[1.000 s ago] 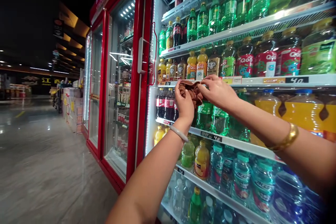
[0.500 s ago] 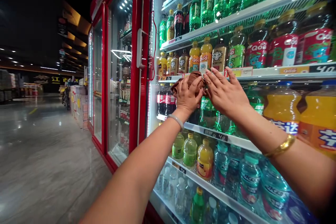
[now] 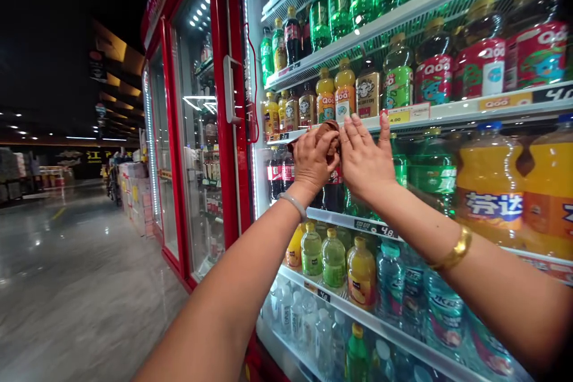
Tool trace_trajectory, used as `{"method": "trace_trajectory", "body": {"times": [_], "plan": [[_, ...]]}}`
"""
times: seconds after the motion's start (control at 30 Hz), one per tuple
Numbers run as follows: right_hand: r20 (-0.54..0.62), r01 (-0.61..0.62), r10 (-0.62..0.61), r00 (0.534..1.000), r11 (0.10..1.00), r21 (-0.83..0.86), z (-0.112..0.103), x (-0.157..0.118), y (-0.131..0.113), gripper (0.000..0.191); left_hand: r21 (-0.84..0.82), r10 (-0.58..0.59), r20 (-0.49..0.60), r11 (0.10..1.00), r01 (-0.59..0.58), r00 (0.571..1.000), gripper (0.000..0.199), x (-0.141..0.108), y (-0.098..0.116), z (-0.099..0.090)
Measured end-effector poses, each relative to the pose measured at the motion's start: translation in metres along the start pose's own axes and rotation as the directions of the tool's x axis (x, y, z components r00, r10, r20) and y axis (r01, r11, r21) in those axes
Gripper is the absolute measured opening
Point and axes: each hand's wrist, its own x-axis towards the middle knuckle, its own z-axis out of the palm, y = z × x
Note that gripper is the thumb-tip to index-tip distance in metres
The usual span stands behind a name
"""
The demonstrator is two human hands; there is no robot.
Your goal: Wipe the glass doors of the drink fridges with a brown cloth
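Note:
My left hand point(image 3: 310, 161) is closed on a crumpled brown cloth point(image 3: 330, 130) at the white front rail point(image 3: 452, 114) of a cooler shelf. Part of the cloth is hidden behind the fingers. Right beside it, my right hand point(image 3: 364, 158) lies with fingers stretched out and the thumb apart, its fingertips at the same rail. Whether it also touches the cloth's edge I cannot tell. A yellow price tag point(image 3: 405, 114) sits just right of that hand. Behind the fingertips stand orange Qoo bottles point(image 3: 344, 95) and a gold-labelled bottle point(image 3: 367, 92).
Green soda bottles point(image 3: 339, 3) line the shelf above. Large orange drink bottles point(image 3: 490, 179) stand below right, and yellow juice bottles point(image 3: 360, 271) lower down. To the left are a red-framed cooler door with a white handle point(image 3: 230, 89) and a grey floor point(image 3: 89, 262).
The view has shifted a little. My right hand has turned more upright and lies slightly farther left in view. My left hand stays on the cloth at the rail.

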Motion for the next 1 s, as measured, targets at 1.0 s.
{"method": "trace_trajectory", "body": {"times": [1.0], "plan": [[-0.024, 0.136, -0.134, 0.991, 0.989, 0.056, 0.021, 0.002, -0.011, 0.062, 0.132, -0.158, 0.01, 0.979, 0.155, 0.987, 0.033, -0.019, -0.068, -0.009]]}}
